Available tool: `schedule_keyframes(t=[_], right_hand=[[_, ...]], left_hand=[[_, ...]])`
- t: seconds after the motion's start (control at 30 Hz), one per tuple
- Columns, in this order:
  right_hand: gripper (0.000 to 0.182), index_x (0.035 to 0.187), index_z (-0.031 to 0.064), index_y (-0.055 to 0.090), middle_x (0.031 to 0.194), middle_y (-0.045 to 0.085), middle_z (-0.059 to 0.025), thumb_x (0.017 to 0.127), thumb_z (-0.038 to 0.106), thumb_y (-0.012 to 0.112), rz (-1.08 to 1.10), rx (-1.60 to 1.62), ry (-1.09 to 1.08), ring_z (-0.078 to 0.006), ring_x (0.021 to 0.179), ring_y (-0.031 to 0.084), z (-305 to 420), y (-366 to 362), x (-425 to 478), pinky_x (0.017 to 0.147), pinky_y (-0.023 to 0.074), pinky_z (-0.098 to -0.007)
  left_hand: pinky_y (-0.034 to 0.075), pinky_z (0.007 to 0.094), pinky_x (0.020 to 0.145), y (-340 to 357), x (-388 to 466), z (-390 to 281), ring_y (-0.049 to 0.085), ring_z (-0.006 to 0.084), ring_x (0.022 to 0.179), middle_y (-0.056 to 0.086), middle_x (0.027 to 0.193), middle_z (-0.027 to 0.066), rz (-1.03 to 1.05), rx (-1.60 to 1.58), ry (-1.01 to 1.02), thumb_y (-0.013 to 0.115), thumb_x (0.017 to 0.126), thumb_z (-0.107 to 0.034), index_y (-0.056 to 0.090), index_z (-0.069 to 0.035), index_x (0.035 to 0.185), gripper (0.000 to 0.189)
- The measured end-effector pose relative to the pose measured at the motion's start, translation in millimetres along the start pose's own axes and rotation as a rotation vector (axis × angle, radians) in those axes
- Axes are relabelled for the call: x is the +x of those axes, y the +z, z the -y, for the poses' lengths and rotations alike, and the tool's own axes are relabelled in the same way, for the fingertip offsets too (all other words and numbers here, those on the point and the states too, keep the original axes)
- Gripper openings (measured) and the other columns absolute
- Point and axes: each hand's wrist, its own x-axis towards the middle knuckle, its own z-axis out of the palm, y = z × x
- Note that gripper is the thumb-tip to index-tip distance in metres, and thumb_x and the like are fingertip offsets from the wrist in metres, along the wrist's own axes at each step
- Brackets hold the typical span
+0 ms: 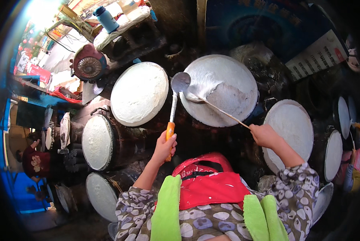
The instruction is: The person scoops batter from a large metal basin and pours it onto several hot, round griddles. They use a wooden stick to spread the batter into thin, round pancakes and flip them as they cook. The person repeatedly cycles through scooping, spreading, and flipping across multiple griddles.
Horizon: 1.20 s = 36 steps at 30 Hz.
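My left hand (164, 147) grips the orange handle of a metal ladle (180, 82). The ladle's bowl hangs over the gap between two round pans, by the rim of the right one. In my right hand (262, 136) is a thin stick (223, 112), its far end at a batter-coated rounded head lying on the round pan (222, 120). Wet white batter (210, 70) covers this pan's far and left part; a greyish patch (228, 98) shows at its middle right. A white, full batter layer (139, 94) lies on the pan to the left.
More white-topped round pans stand on dark drums: one at left (97, 143), one below it (101, 194), one at right (288, 132). A small fan (89, 67) and a blue bottle (106, 19) are at upper left. Other people (36, 162) are at both sides.
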Motion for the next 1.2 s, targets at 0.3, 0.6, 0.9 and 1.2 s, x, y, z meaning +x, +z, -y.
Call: schedule_keyframes(t=[0.3,0.6,0.9,1.2], right_hand=[[0.021,0.105,0.0066,0.054,0.085,0.062,-0.0192,0.088,0.019,0.052,-0.313,0.286,0.395,-0.0410,0.075,0.059,65,98,-125,0.064,0.0465,-0.0491],[0.023,0.091,0.0040,0.055,0.057,0.046,0.0013,0.095,0.025,0.046,-0.600,0.965,0.215,-0.0091,0.044,0.043,196,137,93,0.040,0.0343,-0.0281],[0.024,0.099,0.0051,0.056,0.055,0.045,0.0007,0.096,0.025,0.043,-0.672,1.252,0.658,-0.0061,0.038,0.039,213,157,16,0.036,0.0322,-0.0224],[0.024,0.090,0.0055,0.059,0.058,0.056,-0.0126,0.094,0.022,0.042,-0.829,0.589,0.486,-0.0290,0.052,0.056,194,193,41,0.050,0.0436,-0.0415]], left_hand=[[0.047,0.0289,0.077,-23,-58,49,0.063,0.0226,0.087,0.062,0.094,0.0143,0.007,0.632,0.112,0.060,0.087,-0.023,0.040,-0.006,0.133,0.052],[0.032,0.0178,0.037,-42,-49,-10,0.038,0.0035,0.042,0.043,0.065,-0.0012,0.046,-0.041,0.318,0.054,0.092,-0.014,0.041,-0.005,0.123,0.035],[0.033,0.0184,0.037,-86,-75,1,0.038,0.0045,0.041,0.043,0.065,-0.0004,0.109,-0.136,0.261,0.052,0.093,-0.015,0.043,-0.004,0.112,0.024],[0.034,0.0193,0.037,-81,-79,-6,0.039,0.0060,0.040,0.042,0.063,0.0000,0.194,-0.143,0.232,0.049,0.094,-0.017,0.043,-0.006,0.117,0.026]])
